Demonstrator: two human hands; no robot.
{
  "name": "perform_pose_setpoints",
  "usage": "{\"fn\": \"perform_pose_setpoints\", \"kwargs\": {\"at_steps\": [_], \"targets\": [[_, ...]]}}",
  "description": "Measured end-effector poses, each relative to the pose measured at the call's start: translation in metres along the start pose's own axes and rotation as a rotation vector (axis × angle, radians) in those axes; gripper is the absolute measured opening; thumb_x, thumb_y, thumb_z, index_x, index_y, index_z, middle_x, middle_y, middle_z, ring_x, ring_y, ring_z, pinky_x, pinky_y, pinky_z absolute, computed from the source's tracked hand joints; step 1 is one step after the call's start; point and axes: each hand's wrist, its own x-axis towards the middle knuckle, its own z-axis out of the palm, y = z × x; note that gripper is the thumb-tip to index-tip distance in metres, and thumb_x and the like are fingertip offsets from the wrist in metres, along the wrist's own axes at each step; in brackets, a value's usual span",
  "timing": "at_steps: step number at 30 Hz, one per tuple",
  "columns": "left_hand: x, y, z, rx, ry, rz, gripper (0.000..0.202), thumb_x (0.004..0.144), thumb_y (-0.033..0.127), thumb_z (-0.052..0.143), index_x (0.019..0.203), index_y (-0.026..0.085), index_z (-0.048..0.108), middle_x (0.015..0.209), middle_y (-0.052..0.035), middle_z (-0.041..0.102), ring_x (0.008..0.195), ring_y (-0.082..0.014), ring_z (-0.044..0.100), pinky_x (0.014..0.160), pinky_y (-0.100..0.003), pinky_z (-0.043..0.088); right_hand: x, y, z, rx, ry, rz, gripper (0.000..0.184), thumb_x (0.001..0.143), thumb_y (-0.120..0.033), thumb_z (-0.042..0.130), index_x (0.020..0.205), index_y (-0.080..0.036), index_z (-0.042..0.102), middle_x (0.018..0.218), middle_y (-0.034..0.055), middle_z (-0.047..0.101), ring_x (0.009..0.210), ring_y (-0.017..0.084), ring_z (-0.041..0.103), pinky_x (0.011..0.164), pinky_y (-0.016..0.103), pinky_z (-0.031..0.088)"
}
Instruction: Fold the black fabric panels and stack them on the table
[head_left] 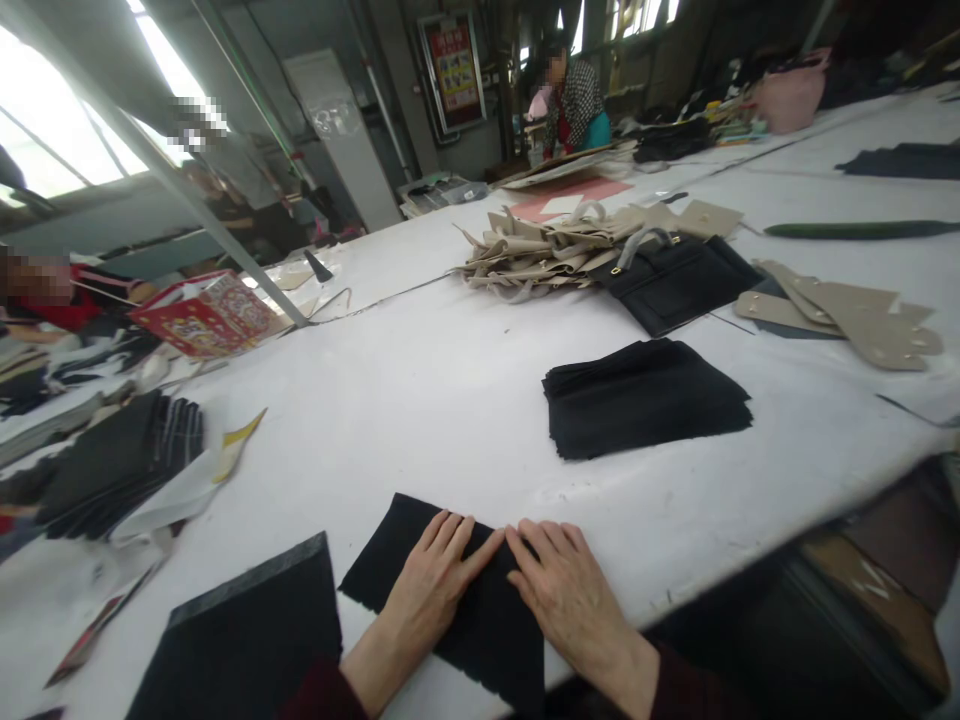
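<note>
A black fabric piece (pixel 390 560) lies near the front edge of the white table (pixel 420 390). My left hand (pixel 433 585) rests flat on it, fingers stretched out and together. My right hand (pixel 564 590) lies flat beside it on the same piece, fingers extended; the fingertips of both hands nearly meet. Neither hand grips anything. A stack of black fabric pieces (pixel 643 397) sits further back to the right. Another dark stack (pixel 247 635) lies at the front left.
A black handbag (pixel 675 280) and a pile of beige cut parts (pixel 540 255) lie at the back. More beige pieces (pixel 847 315) are at the right. Dark pieces (pixel 120 465) and a red box (pixel 206 315) sit left. People work at the far end and left.
</note>
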Motion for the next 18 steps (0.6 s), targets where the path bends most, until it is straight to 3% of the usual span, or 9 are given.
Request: {"fn": "perform_pose_setpoints", "kwargs": {"at_steps": [6, 9, 11, 15, 18], "targets": [[-0.014, -0.018, 0.003, -0.063, 0.012, -0.087, 0.077, 0.078, -0.002, 0.041, 0.149, 0.024, 0.034, 0.141, -0.0055, 0.050, 0.130, -0.0249, 0.043, 0.116, -0.044, 0.026, -0.020, 0.013, -0.007, -0.062, 0.035, -0.013, 0.039, 0.095, -0.022, 0.049, 0.134, -0.020, 0.051, 0.128, 0.0081, 0.058, 0.114, 0.025, 0.051, 0.096, 0.044, 0.037], [-0.024, -0.040, 0.003, -0.063, 0.014, -0.182, 0.074, 0.073, -0.005, 0.039, 0.143, 0.017, 0.044, 0.139, -0.0083, 0.053, 0.126, -0.0253, 0.048, 0.114, -0.044, 0.030, -0.026, 0.016, -0.011, -0.052, 0.059, -0.006, 0.037, 0.097, -0.023, 0.046, 0.133, -0.021, 0.053, 0.130, 0.0075, 0.058, 0.115, 0.025, 0.052, 0.097, 0.044, 0.037], [-0.027, -0.058, 0.000, -0.089, 0.018, -0.262, 0.061, 0.079, -0.003, 0.037, 0.134, 0.016, 0.054, 0.132, -0.0093, 0.058, 0.118, -0.0246, 0.055, 0.110, -0.044, 0.036, -0.027, 0.019, -0.012, 0.010, 0.073, -0.003, 0.035, 0.098, -0.023, 0.044, 0.130, -0.021, 0.056, 0.129, 0.0076, 0.060, 0.115, 0.025, 0.053, 0.097, 0.043, 0.039], [-0.024, -0.082, -0.009, -0.226, 0.092, -0.449, 0.035, 0.097, 0.023, 0.039, 0.125, 0.021, 0.060, 0.129, -0.0076, 0.060, 0.112, -0.0236, 0.059, 0.101, -0.042, 0.045, -0.022, 0.031, -0.016, 0.336, 0.063, 0.108, 0.028, 0.099, -0.026, 0.044, 0.114, -0.024, 0.067, 0.121, 0.0058, 0.064, 0.111, 0.022, 0.057, 0.095, 0.040, 0.044], [-0.015, -0.084, -0.012, -0.331, 0.113, -0.508, 0.040, 0.095, 0.039, 0.047, 0.131, 0.023, 0.055, 0.135, -0.0072, 0.054, 0.117, -0.0245, 0.056, 0.100, -0.041, 0.045, -0.014, 0.044, -0.022, 0.625, 0.058, 0.320, 0.028, 0.099, -0.036, 0.045, 0.109, -0.024, 0.069, 0.118, 0.0057, 0.066, 0.111, 0.021, 0.059, 0.098, 0.039, 0.046]]}}
